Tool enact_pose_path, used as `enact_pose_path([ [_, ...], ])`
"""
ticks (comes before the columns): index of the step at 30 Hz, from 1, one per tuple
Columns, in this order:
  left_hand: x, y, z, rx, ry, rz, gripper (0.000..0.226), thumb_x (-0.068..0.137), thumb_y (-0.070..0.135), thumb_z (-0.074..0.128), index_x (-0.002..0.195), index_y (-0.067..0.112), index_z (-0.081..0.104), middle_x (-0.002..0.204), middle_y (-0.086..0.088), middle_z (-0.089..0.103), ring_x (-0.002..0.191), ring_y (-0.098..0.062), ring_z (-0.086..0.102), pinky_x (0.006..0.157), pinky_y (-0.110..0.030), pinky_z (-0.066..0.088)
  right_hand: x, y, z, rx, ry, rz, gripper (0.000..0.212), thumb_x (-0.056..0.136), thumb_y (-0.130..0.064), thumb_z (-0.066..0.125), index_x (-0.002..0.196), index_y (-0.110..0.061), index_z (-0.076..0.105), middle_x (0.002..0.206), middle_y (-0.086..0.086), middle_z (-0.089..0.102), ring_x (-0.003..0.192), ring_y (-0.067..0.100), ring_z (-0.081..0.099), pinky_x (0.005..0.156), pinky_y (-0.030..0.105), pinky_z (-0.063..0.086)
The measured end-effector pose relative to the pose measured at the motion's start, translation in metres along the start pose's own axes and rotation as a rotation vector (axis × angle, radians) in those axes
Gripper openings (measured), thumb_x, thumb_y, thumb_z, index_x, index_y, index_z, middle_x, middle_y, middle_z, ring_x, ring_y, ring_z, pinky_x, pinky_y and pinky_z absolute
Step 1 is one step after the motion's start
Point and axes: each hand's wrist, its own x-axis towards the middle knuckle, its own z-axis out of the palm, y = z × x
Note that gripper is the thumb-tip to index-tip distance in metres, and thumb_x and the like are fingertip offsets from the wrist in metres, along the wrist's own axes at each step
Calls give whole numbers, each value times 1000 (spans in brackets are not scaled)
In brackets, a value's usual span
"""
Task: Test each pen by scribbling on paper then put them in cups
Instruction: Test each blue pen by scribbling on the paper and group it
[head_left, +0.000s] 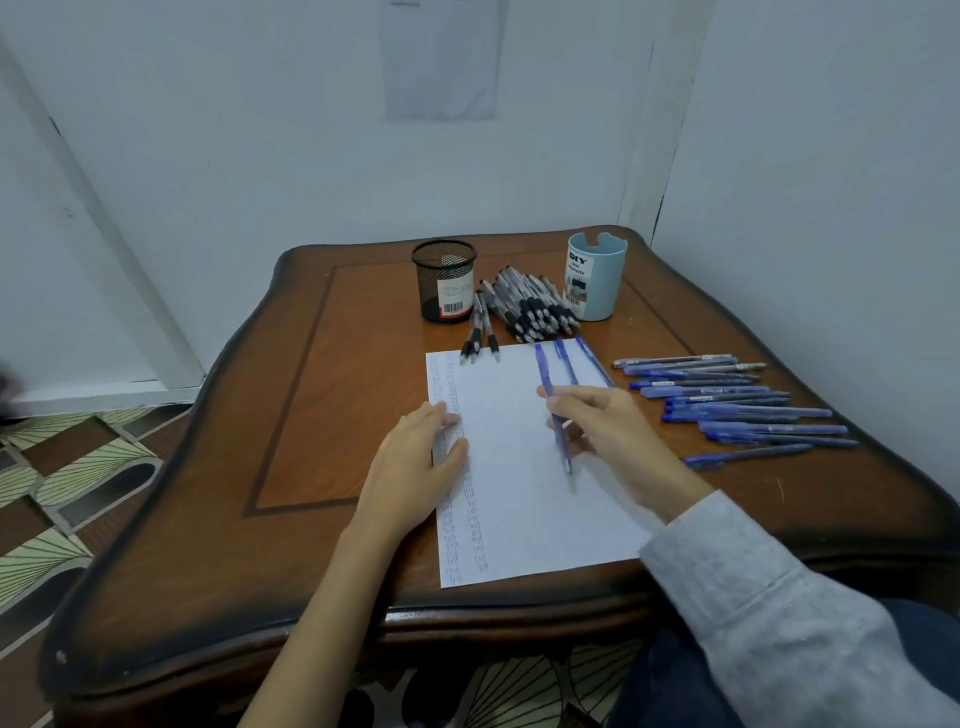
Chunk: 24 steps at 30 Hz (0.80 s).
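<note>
Right hand (608, 431) grips blue pen (545, 374); paper (519, 519) lies on wooden table (311, 415).

Wooden table (337, 415) holds paper (514, 509), mesh cup (444, 280), blue cup (597, 278), black pens (530, 306), blue pens (727, 405).

The light blue cup (601, 283), far beyond the right hand (608, 431), has a white label (577, 278) with "DIY" in bold black letters; two smaller lines under it seem to say "DESK ORGANIZER" (too blurred to be sure). The black mesh cup (436, 280), beyond the left hand (410, 457), carries a red-and-white sticker (455, 293) with a barcode (453, 307); its print cannot be read.
</note>
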Motion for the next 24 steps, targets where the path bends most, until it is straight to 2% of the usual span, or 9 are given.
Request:
enact_pose_path([
  [1, 0, -1, 1, -8, -10, -16, 39, 97, 28, 50, 134, 15, 53, 146, 2, 44, 137, -11, 33, 108, -24, 24, 8, 0, -8, -61, 35, -54, 17, 94, -9, 57, 102, -2, 70, 74, 12, 64, 60, 16, 54, 53, 17, 48],
  [3, 2, -4, 2, -30, -16, -39, 40, 97, 30, 51, 135, 18, 52, 149, 4, 40, 140, -10, 29, 113, -29, 24, 27, 4, -22, -177, 167, -135, 13, 89, -10, 66, 93, -1, 74, 79, 19, 70, 64, 23, 58, 62, 24, 51],
  [6, 3, -7, 3, -54, -10, -45, 40, 96, 32, 53, 134, 20, 53, 149, 7, 39, 140, -8, 29, 113, -30, 24, 58, 10, -33, -330, 383, -153, 12, 84, -11, 73, 91, -2, 75, 86, 12, 73, 64, 16, 61, 70, 33, 55],
  [8, 3, -8, 4, -59, -10, -50, 41, 95, 33, 53, 134, 21, 53, 149, 8, 39, 140, -7, 28, 114, -31, 24, 73, 10, -34, -448, 442, -162, 12, 82, -9, 74, 87, 2, 75, 87, 14, 74, 67, 19, 64, 72, 35, 57],
  [15, 5, -11, 5, -67, -11, -55, 42, 96, 33, 53, 136, 24, 51, 150, 11, 37, 141, -6, 27, 115, -30, 22, 99, 17, -26, -699, 469, -143, 10, 85, -8, 70, 84, 1, 73, 88, 13, 71, 74, 22, 63, 66, 36, 56],
  [19, 5, -12, 5, -62, -17, -61, 42, 96, 34, 52, 137, 24, 50, 150, 11, 36, 141, -7, 26, 116, -32, 22, 98, 16, -25, -705, 456, -149, 16, 86, -11, 71, 88, 4, 71, 91, 17, 70, 81, 28, 66, 73, 40, 57],
  [24, 5, -11, 4, -67, -21, -65, 42, 96, 32, 52, 137, 23, 50, 150, 10, 37, 141, -9, 27, 116, -34, 23, 88, 9, -38, -678, 390, -178, 12, 88, -6, 66, 93, 2, 74, 96, 16, 71, 83, 23, 64, 75, 34, 54],
])
